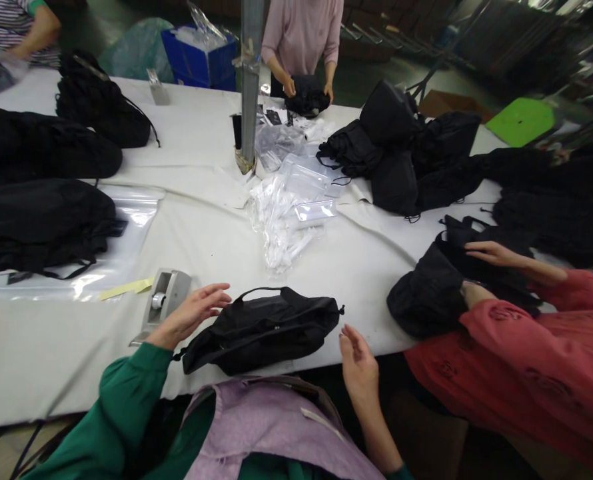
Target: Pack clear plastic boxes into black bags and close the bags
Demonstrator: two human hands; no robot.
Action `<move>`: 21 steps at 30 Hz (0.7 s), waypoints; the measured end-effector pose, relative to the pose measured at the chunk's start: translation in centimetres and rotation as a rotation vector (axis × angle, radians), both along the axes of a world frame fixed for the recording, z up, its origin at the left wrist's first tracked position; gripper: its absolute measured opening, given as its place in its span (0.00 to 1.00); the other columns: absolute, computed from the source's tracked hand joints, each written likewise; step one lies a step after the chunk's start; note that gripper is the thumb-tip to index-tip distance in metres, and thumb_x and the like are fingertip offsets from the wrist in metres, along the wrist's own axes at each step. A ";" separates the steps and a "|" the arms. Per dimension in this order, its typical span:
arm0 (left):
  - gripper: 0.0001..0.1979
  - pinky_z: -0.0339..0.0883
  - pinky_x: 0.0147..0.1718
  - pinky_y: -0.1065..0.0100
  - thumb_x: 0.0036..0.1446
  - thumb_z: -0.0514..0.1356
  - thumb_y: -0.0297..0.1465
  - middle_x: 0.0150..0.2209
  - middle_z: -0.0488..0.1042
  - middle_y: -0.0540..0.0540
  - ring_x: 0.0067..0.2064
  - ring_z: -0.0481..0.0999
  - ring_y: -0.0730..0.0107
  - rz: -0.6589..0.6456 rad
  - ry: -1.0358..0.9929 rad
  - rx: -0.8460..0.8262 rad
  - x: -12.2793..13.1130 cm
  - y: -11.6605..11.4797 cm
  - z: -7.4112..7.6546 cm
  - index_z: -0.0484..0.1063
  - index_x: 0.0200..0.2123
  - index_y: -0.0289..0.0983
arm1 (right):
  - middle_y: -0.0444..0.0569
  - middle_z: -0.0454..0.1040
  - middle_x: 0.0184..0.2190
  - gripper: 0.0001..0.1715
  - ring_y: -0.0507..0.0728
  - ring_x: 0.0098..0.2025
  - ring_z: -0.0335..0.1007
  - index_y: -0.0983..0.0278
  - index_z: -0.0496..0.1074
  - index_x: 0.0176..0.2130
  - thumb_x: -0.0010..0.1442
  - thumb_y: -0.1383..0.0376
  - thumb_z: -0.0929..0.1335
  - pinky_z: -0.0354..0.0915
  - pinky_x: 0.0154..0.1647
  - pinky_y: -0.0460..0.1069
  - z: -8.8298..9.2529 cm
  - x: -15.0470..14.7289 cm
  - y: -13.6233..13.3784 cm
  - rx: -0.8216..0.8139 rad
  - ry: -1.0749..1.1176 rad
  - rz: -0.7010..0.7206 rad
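A black fabric bag [271,327] with a thin carrying handle and a cord end lies on its side at the table's front edge, between my hands. My left hand [196,310] is held out at the bag's upper left, fingers stretched, with nothing in it. Off the bag's right end, my right hand [359,360] is raised with its fingers loosely extended, also holding nothing. Just left of my left hand sits a grey tape dispenser [169,293], with a yellow strip [126,289] beside it.
Clear plastic bags [289,220] lie mid-table around a metal post [250,80]. Black bags are heaped at left [41,223] and right [394,147]. A co-worker in red [541,353] handles a black bag close on my right; another person [304,40] works opposite.
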State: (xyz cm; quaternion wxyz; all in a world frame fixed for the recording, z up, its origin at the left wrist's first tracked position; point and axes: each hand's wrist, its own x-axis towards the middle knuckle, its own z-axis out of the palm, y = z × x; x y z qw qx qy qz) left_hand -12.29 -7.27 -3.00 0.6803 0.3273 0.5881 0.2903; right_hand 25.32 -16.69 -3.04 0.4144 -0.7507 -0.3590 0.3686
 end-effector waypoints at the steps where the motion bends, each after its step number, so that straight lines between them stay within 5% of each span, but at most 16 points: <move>1: 0.30 0.67 0.37 0.70 0.47 0.64 0.53 0.37 0.77 0.45 0.36 0.75 0.70 0.096 0.039 -0.025 -1.5 -1.0 -0.4 0.71 0.45 0.36 | 0.62 0.72 0.53 0.40 0.67 0.54 0.69 0.65 0.69 0.54 0.55 0.39 0.65 0.66 0.54 0.63 -0.5 0.9 0.5 -0.034 0.067 -0.078; 6: 0.35 0.55 0.18 0.72 0.42 0.57 0.65 0.16 0.68 0.48 0.18 0.65 0.73 0.338 0.112 -0.299 -5.9 -9.2 -1.6 0.67 0.20 0.35 | 0.59 0.73 0.54 0.44 0.66 0.57 0.68 0.63 0.72 0.52 0.56 0.34 0.58 0.67 0.53 0.61 -3.0 1.5 4.8 -0.078 0.207 -0.044; 10: 0.38 0.64 0.21 0.68 0.41 0.58 0.65 0.23 0.75 0.42 0.22 0.72 0.66 0.470 -0.114 -0.374 -2.5 -13.7 -1.0 0.73 0.32 0.32 | 0.53 0.74 0.53 0.40 0.61 0.56 0.68 0.63 0.71 0.53 0.54 0.37 0.65 0.64 0.57 0.56 -4.7 -0.9 7.9 0.038 0.210 -0.002; 14: 0.31 0.66 0.27 0.73 0.44 0.65 0.57 0.26 0.72 0.51 0.24 0.68 0.78 0.722 -0.306 -0.143 1.2 -13.0 -0.7 0.70 0.38 0.36 | 0.53 0.76 0.49 0.39 0.61 0.53 0.69 0.65 0.72 0.51 0.54 0.39 0.66 0.65 0.56 0.55 -4.9 -1.7 8.8 0.094 0.163 -0.046; 18: 0.25 0.56 0.20 0.79 0.43 0.72 0.45 0.20 0.62 0.59 0.19 0.58 0.85 0.872 -0.399 0.031 2.1 -10.3 -1.5 0.73 0.40 0.36 | 0.52 0.79 0.43 0.36 0.63 0.49 0.72 0.66 0.75 0.45 0.52 0.40 0.68 0.69 0.52 0.55 -3.9 -1.4 7.9 0.145 0.144 -0.070; 21: 0.22 0.61 0.23 0.77 0.42 0.73 0.42 0.24 0.70 0.54 0.23 0.66 0.81 0.913 -0.430 0.096 2.1 -8.3 -2.2 0.75 0.36 0.34 | 0.52 0.80 0.41 0.35 0.65 0.49 0.73 0.64 0.76 0.44 0.50 0.40 0.69 0.71 0.50 0.57 -4.1 -0.5 6.9 0.130 0.137 -0.090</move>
